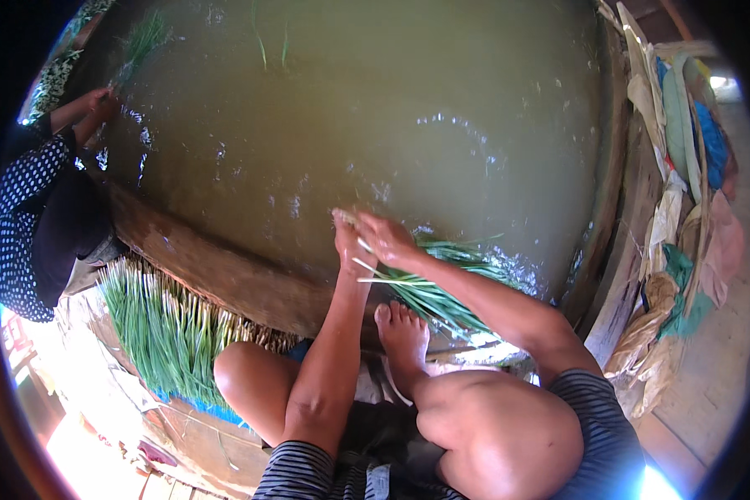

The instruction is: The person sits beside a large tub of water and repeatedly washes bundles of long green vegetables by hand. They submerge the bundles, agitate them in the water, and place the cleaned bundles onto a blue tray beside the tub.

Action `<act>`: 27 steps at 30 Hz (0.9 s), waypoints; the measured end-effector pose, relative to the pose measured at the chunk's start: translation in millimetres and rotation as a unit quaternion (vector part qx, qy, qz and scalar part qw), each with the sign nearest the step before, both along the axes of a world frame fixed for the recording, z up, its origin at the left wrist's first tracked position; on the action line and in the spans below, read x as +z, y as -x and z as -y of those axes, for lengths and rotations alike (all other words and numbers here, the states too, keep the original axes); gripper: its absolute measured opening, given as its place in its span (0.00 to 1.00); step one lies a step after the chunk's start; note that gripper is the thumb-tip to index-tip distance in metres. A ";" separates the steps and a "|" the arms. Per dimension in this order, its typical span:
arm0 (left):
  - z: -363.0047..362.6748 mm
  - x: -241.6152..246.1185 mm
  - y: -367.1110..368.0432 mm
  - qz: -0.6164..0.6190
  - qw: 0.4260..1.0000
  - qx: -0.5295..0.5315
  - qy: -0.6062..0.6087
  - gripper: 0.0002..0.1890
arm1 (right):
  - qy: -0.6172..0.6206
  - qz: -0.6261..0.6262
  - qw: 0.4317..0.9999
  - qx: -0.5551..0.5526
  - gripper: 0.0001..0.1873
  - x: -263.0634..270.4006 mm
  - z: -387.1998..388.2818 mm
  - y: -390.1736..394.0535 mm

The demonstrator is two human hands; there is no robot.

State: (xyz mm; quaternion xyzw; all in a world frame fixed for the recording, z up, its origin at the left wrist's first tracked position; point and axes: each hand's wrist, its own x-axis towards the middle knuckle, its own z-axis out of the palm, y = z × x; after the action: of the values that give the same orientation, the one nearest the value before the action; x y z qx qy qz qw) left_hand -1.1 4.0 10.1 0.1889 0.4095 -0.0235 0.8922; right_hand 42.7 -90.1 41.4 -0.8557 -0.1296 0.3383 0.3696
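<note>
My left hand [348, 242] and my right hand [384, 237] meet just above murky water [375, 131], close to the near wooden edge. Both look wet, with their fingers together and slightly blurred. A loose bunch of spring onions [450, 275] lies at the water's edge under my right forearm, green leaves pointing right. Several pale stalk ends [369, 280] fan out to the left beside my wrists. One white end shows between the hands; whether they grip any stalks is hidden.
A wooden beam [225, 259] borders the water. Left of my knee, many spring onions [162, 331] lie in a row on blue sheeting. A co-worker's hands [103, 103] hold a green bunch [144, 40] at far left. Cloths and plastic [681, 187] hang along the right side.
</note>
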 end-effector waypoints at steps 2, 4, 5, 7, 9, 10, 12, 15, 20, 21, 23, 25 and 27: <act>0.7 2.9 0.2 0.025 0.999 0.005 0.034 0.23 | 0.042 -0.057 0.990 -0.119 0.26 -1.2 -0.2 -1.5; 3.7 3.8 -2.1 0.030 0.998 -0.047 0.009 0.22 | 0.005 -0.003 0.974 -0.226 0.22 -4.8 4.1 -13.5; 4.0 3.8 -3.4 -0.032 0.996 -0.073 -0.036 0.22 | -0.007 -0.008 0.987 -0.160 0.24 -7.7 12.3 -28.8; 0.1 -0.7 -15.5 0.001 0.998 -0.035 -0.046 0.22 | -0.079 -0.144 0.972 -0.166 0.28 -14.3 25.6 -40.9; -11.0 -8.9 -26.0 0.032 0.997 -0.068 -0.034 0.24 | -0.096 -0.134 0.977 -0.138 0.30 -20.5 39.1 -45.8; -15.1 -14.2 -30.8 0.026 0.996 -0.079 -0.028 0.25 | -0.081 -0.150 0.978 -0.121 0.31 -22.6 46.1 -46.2; -21.2 -25.1 -37.6 0.039 0.982 -0.143 -0.119 0.26 | -0.106 -0.113 0.980 -0.128 0.27 -24.2 56.1 -41.4; -21.1 -37.4 -43.1 0.014 0.953 -0.184 -0.238 0.24 | -0.119 -0.106 0.979 -0.129 0.26 -18.5 58.5 -34.3; -22.0 -34.9 -47.1 0.021 0.915 -0.298 -0.271 0.25 | -0.049 -0.120 0.990 -0.060 0.37 14.1 60.3 -43.9; -25.1 -30.7 -45.9 0.000 0.898 -0.340 -0.280 0.27 | -0.009 -0.122 0.992 -0.019 0.40 21.8 64.9 -46.1; -28.5 -19.8 -38.6 -0.013 0.946 -0.218 -0.239 0.31 | -0.013 -0.137 0.990 0.016 0.50 35.3 81.9 -50.7; -29.8 -7.1 -24.1 -0.012 0.969 -0.170 -0.177 0.35 | 0.047 -0.121 0.991 0.011 0.52 40.5 100.4 -48.2; -23.1 4.0 -3.2 -0.023 0.976 -0.184 -0.111 0.40 | 0.014 -0.140 0.990 0.023 0.53 34.7 110.2 -38.2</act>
State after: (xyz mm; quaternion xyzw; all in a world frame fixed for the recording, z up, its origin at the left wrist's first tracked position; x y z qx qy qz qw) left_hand 2.1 27.1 14.1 0.3581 0.3885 -0.1460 0.8364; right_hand 80.9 -200.2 76.1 -0.8020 -0.0915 0.4646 0.3641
